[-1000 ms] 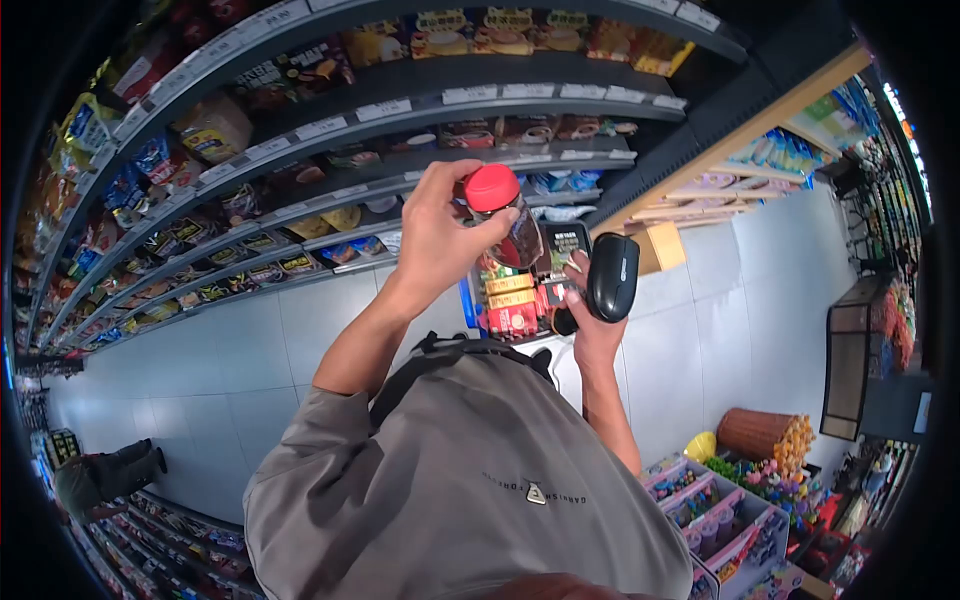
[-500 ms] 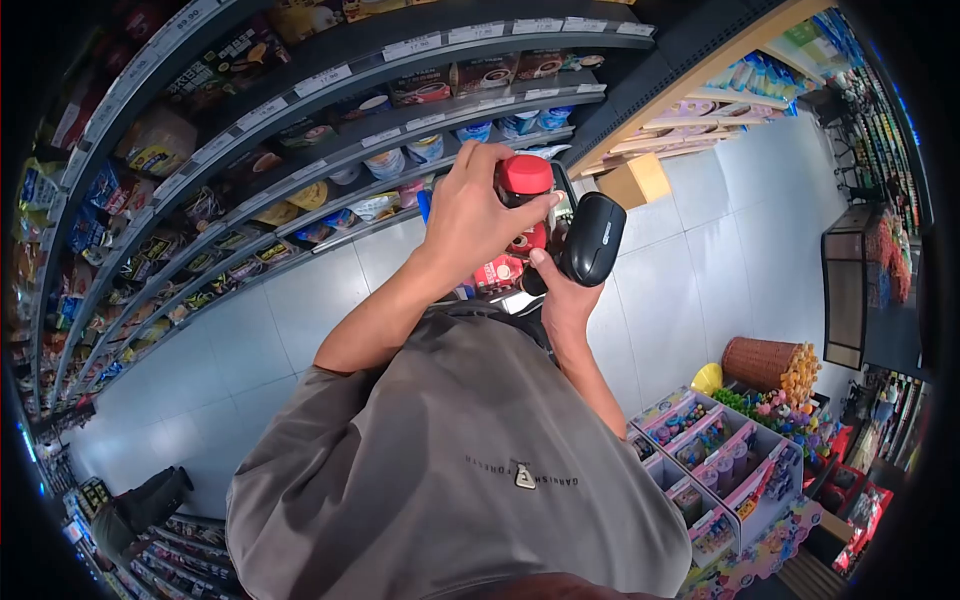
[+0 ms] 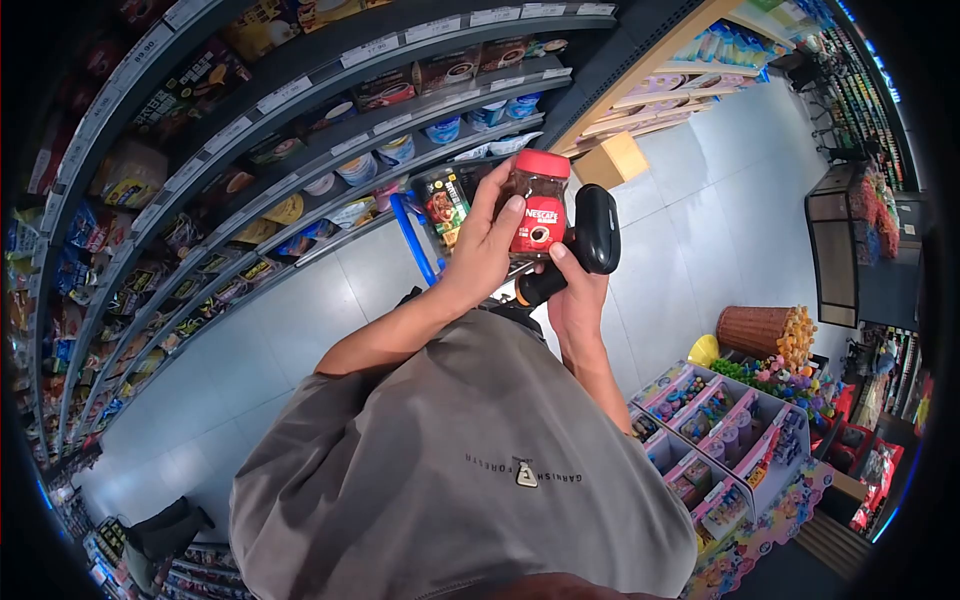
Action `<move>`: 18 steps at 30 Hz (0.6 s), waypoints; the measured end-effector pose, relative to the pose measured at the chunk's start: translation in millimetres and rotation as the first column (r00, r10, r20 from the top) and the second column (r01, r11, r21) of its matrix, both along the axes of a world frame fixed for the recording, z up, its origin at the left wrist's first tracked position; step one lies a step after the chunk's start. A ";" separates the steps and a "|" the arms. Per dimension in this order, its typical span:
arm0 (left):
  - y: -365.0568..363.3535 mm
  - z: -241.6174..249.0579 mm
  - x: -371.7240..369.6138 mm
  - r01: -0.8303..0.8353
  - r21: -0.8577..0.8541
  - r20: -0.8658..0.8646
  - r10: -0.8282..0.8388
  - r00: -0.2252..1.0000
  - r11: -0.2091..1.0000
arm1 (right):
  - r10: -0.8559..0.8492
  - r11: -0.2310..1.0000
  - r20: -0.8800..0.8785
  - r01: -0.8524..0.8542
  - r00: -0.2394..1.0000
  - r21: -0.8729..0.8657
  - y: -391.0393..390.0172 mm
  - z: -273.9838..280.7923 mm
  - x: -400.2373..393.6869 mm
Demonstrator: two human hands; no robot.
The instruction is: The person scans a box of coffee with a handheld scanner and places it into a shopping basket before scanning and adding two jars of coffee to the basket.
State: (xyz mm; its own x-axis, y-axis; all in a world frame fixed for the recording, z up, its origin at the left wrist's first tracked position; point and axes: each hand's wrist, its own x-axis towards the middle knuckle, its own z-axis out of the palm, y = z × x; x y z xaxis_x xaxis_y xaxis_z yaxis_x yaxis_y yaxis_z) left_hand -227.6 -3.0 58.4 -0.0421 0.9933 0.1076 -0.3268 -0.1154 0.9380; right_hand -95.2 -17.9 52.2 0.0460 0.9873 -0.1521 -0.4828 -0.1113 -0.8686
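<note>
The red-lidded jar (image 3: 540, 212) now turns its label towards the camera, the left hand (image 3: 484, 240) curled closed around its side, while the right hand (image 3: 578, 300), wrapped round the black handheld device (image 3: 598, 230) beside the jar, has its thumb against the jar's lower edge.

2 hands (image 3: 478, 250) (image 3: 580, 305), 1 coffee jar (image 3: 538, 215), 1 blk device (image 3: 597, 230), 1 wicker bskt (image 3: 752, 330) & 1 bkgd person (image 3: 165, 535).

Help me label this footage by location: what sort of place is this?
Most likely a supermarket: shelves of food packets, price tags along their edges, and a display stand of small goods.
</note>
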 end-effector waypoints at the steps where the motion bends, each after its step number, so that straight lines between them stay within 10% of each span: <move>1: 0.6 -1.9 1.3 -0.002 0.002 0.005 0.002 1.000 1.000 | -0.005 1.000 -0.001 0.005 1.000 -0.004 0.3 1.7 1.4; 13: -12.8 -7.4 10.9 -0.004 -0.002 0.016 0.004 1.000 1.000 | -0.128 0.992 0.194 0.122 0.973 0.045 -9.3 -1.8 12.2; 18: -20.9 -9.4 18.4 0.062 -0.110 0.359 -0.018 0.933 0.992 | -0.177 0.982 0.458 0.129 0.871 0.135 -22.1 1.6 5.6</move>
State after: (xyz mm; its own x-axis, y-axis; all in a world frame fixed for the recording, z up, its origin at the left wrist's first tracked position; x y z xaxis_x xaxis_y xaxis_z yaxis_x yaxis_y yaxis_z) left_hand -209.1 -23.9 49.0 -0.0159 0.9996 -0.0251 -0.6444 0.0089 0.7646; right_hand -89.6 -40.0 53.9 0.2392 0.9707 0.0208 -0.0228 0.0270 -0.9994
